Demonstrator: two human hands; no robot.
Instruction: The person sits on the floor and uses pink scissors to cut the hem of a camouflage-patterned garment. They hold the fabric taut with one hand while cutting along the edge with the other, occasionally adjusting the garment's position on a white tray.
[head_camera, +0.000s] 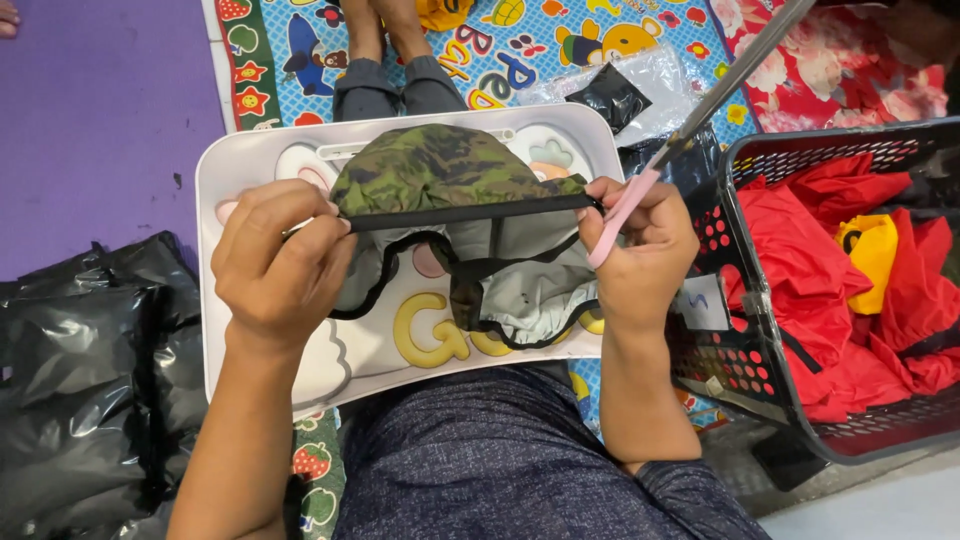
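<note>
Camouflage-patterned fabric cap (440, 170) with black edging and a pale grey lining is held over a white plastic lap tray (250, 150) printed with yellow letters and cartoon shapes, which rests across the person's lap. The cap's black elastic band (465, 212) is stretched level between the two hands. The left hand (280, 265) is closed in a pinching grip on the left end of the band, its knuckles turned up toward the camera. The right hand (640, 250) is closed on the right end of the band and, in the same grip, holds a pair of pink-handled metal scissors (700, 110), whose blades point up and away to the right. The cap's lining hangs down loosely onto the tray beneath the band. To the right, a black perforated plastic basket (760, 160) is filled with red fabric pieces (800, 230) and one yellow piece (872, 255). To the left, a heap of black plastic bags (90, 380) lies on a purple mat (100, 120). Beyond the tray, a colourful children's play mat (520, 50) is spread, on which another person's bare feet (385, 30) are seen.
</note>
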